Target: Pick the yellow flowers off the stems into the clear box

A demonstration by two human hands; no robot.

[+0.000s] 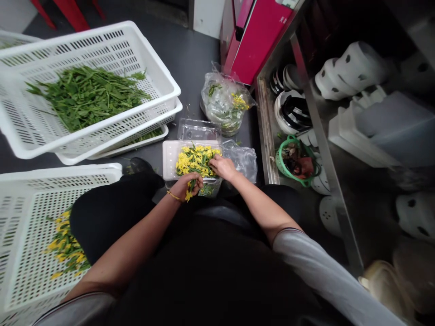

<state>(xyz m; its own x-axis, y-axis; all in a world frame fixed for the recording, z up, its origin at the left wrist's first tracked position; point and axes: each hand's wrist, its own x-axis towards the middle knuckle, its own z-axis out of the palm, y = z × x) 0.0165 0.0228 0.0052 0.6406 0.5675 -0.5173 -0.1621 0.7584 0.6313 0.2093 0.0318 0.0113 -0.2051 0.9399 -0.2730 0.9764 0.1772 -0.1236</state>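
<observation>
In front of me a clear plastic box [217, 180] is filled with yellow-flowered greens [194, 159]. Its hinged-looking clear lid [200, 130] lies back behind it. My left hand [190, 184] is closed at the box's near left edge, with a few yellow blossoms and green stems hanging from its fingers. Over the right side of the pile, my right hand [223, 166] has its fingers curled and its fingertips pressed in among the flowers. A pale, flat-looking container [169, 158] sits under or behind the box; which one I cannot tell.
White slotted baskets [154, 72] hold leafy greens [91, 97] at upper left. Another basket [30, 253] with yellow flowers [66, 246] stands by my left knee. A plastic bag [224, 102] of greens lies ahead. At right, a metal shelf [326, 158] holds a green colander [280, 160].
</observation>
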